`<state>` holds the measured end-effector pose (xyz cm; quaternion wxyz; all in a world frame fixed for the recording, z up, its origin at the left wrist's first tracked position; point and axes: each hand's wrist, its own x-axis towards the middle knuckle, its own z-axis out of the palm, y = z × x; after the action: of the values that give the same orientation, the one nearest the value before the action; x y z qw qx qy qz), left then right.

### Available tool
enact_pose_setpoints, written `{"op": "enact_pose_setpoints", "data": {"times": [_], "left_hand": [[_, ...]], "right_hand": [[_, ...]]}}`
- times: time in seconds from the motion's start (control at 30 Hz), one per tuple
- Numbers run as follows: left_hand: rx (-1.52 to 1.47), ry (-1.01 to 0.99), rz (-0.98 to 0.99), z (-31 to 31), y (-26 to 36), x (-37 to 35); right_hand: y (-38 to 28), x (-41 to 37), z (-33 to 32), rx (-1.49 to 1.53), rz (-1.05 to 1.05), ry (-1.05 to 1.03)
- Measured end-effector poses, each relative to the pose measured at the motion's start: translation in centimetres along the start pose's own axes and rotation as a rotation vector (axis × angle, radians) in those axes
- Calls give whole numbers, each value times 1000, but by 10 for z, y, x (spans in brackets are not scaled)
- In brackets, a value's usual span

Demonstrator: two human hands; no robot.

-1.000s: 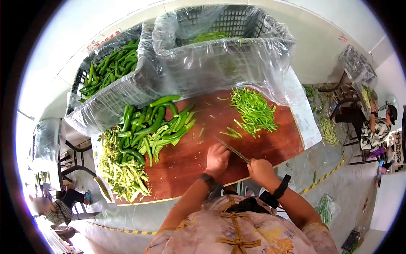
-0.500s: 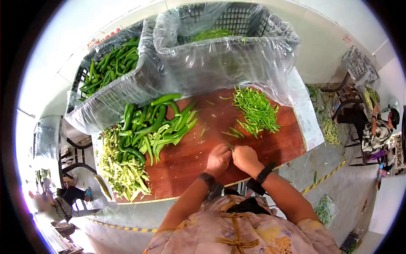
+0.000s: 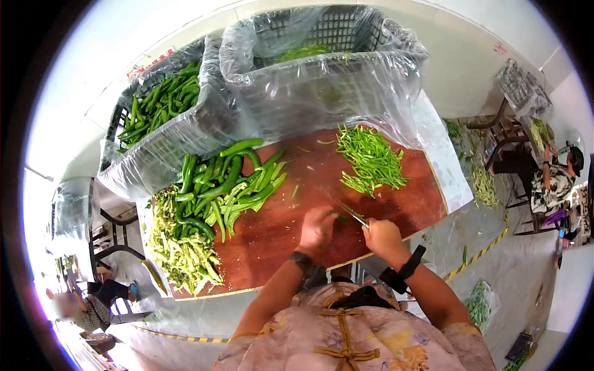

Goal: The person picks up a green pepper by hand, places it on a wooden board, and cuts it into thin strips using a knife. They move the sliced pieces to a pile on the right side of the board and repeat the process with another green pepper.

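Note:
My right hand (image 3: 385, 237) is closed round the handle of a knife (image 3: 351, 212), whose blade points up and left over the red-brown board (image 3: 278, 247). My left hand (image 3: 318, 229) is blurred, with its fingers bent, left of the blade; a bit of green pepper (image 3: 340, 216) lies by its fingertips. Beyond the knife sits a pile of sliced green pepper (image 3: 371, 162). Whole and split green peppers (image 3: 223, 179) lie on the board's left side, beside a heap of pale pepper cores (image 3: 176, 247).
Behind the board stand two plastic-lined crates, one with whole peppers (image 3: 164, 102), the other (image 3: 328, 80) with sliced green pieces. One person (image 3: 557, 185) sits at the far right, another (image 3: 93, 309) at the far left. A bag of greens (image 3: 479, 304) lies on the floor.
My right hand has moved right and slightly down, away from my left hand, and the knife blade now shows. The few slices near the hands have joined the pile's lower edge.

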<state>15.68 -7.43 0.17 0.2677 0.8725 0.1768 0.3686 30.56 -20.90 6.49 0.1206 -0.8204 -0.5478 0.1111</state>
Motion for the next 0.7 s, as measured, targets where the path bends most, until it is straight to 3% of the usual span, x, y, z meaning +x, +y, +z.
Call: {"op": "enact_pose_setpoints", "data": {"times": [0.07, 0.27, 0.7], "left_hand": [[168, -28, -33, -5, 5, 2], [181, -133, -47, -1, -2, -3], [70, -54, 11, 1, -5, 0]], "right_hand": [[-4, -10, 0, 46, 43, -55], [-13, -22, -9, 43, 35, -100], [-19, -9, 8, 65, 47, -217]]}}
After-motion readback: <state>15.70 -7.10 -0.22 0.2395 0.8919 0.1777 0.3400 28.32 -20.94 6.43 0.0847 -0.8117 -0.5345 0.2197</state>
